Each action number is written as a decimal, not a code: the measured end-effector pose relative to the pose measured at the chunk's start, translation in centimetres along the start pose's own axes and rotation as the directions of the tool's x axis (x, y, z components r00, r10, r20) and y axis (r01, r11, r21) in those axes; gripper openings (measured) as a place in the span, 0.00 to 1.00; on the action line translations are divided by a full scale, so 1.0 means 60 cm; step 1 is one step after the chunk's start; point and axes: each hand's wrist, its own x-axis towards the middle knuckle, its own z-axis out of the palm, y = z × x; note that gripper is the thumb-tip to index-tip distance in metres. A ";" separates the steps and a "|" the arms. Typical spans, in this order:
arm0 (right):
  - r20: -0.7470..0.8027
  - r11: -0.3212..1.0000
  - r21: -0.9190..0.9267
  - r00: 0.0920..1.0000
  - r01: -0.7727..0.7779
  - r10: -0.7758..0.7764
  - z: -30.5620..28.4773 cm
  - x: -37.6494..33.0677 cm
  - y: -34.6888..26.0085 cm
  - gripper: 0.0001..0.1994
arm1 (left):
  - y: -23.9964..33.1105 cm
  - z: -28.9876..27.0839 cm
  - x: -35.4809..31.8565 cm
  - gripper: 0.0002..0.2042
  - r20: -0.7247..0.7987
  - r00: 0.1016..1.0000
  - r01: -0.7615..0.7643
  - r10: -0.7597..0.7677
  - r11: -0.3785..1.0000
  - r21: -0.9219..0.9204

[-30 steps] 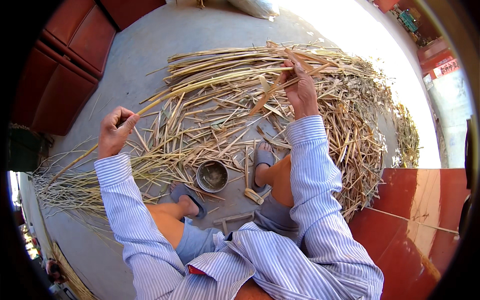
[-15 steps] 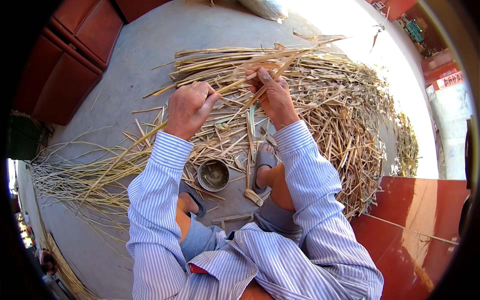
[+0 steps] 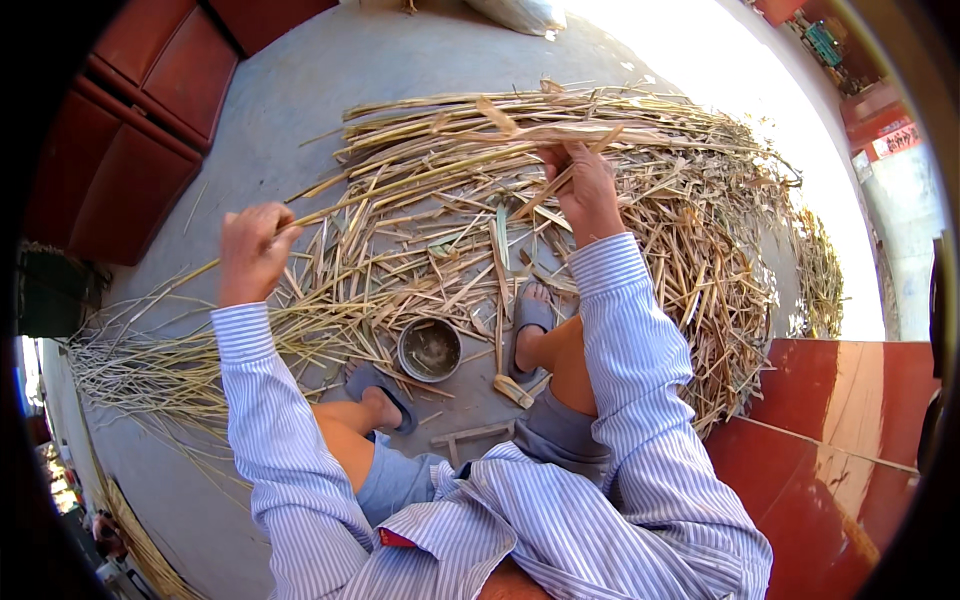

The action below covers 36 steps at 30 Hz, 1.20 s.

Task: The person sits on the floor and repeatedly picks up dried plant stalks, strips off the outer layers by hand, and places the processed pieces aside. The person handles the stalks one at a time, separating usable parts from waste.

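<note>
A long, thin yellowish stalk [image 3: 405, 186] stretches between my hands above the straw. Its left part is gripped in my closed left hand [image 3: 257, 250], and a thinner end runs on past the fist to the lower left. My right hand [image 3: 583, 185] is closed around the stalk's leafy end, thumb uppermost, together with dry leaf sheath [image 3: 578, 132] that sticks out around the fingers. Beneath the hands lies a layer of similar stalks [image 3: 420, 112], with broken pieces of dry leaf and sheath [image 3: 690, 270] heaped to the right.
A round metal bowl [image 3: 429, 350] stands on the floor between my sandalled feet. Thin stalks [image 3: 170, 360] fan out at the left. Red padded seats [image 3: 165, 60] stand at the upper left, a red panel [image 3: 830, 440] at the lower right. A pale sack [image 3: 520, 14] lies at the far edge.
My left hand has moved left and a little nearer, and my right hand slightly right. The distance between them has grown, with a longer length of stalk showing.
</note>
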 end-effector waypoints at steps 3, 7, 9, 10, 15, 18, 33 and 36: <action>0.143 0.993 0.030 0.984 -0.113 0.108 0.062 -0.045 0.052 0.09 | 0.095 0.052 0.043 0.09 -0.178 0.944 -0.286 0.276 0.958 -0.031; 0.199 0.991 0.016 0.971 -0.137 0.131 0.092 -0.062 0.074 0.09 | 0.142 0.087 0.062 0.09 -0.170 0.963 -0.232 0.209 0.964 -0.129; 0.125 0.992 0.048 0.986 -0.120 0.113 0.072 -0.030 0.061 0.09 | 0.136 0.061 0.063 0.07 -0.189 0.963 -0.225 0.194 0.962 -0.158; 0.104 0.996 0.037 0.991 -0.085 0.081 0.034 0.010 0.048 0.10 | 0.126 0.049 0.059 0.07 -0.156 0.973 -0.204 0.172 0.955 -0.217; -0.071 0.988 0.157 0.997 0.002 0.009 -0.125 0.093 -0.039 0.12 | 0.026 -0.013 -0.002 0.06 0.138 0.972 0.231 -0.189 0.878 -0.420; -0.158 0.984 0.176 0.986 -0.016 0.044 -0.196 0.116 -0.042 0.14 | -0.003 -0.021 -0.020 0.05 0.150 0.971 0.234 -0.185 0.860 -0.453; 0.369 0.940 -0.072 0.867 -0.334 0.336 0.096 -0.061 0.083 0.10 | 0.141 0.068 0.075 0.12 0.170 0.985 0.108 -0.036 0.894 -0.435; 0.348 0.959 -0.065 0.895 -0.274 0.279 0.101 -0.057 0.091 0.09 | 0.149 0.082 0.074 0.11 0.053 0.998 0.008 0.017 0.896 -0.444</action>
